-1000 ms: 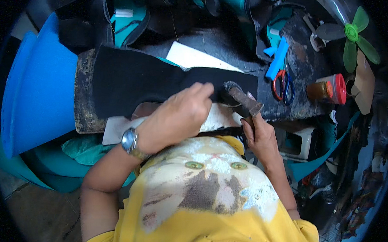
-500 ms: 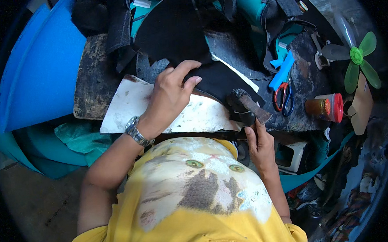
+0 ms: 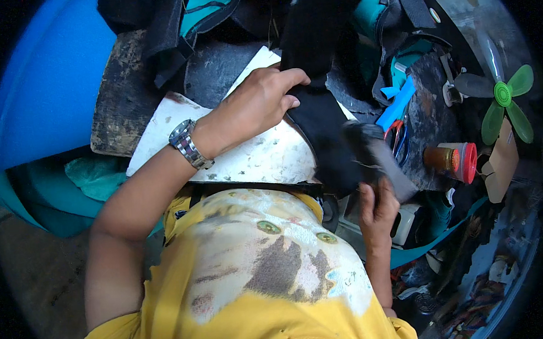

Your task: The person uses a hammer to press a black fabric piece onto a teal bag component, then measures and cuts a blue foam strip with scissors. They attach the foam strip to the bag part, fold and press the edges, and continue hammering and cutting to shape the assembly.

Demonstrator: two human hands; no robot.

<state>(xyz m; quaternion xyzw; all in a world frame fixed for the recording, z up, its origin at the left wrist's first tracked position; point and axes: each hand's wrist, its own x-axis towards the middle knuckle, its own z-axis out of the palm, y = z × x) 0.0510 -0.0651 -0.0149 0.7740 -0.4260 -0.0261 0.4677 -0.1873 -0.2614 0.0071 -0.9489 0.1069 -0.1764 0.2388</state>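
My left hand [image 3: 257, 103], with a metal watch on its wrist, presses down on a large black piece of material [image 3: 323, 87] that lies over a stained white slab [image 3: 246, 155] on the workbench. My right hand [image 3: 378, 204] grips the handle of a hammer [image 3: 372, 152], whose blurred head hangs just over the near end of the black piece.
A blue sheet [image 3: 46, 89] stands at the left. Red-handled scissors [image 3: 395, 132], a blue tool [image 3: 397, 104], a brown jar with a red lid [image 3: 452, 160] and a small green fan [image 3: 504, 99] lie to the right. Black and teal straps crowd the back.
The black piece has turned from lying sideways to pointing away from me. My left hand moved with it, up and to the right. The hammer stays at its near end, now blurred.
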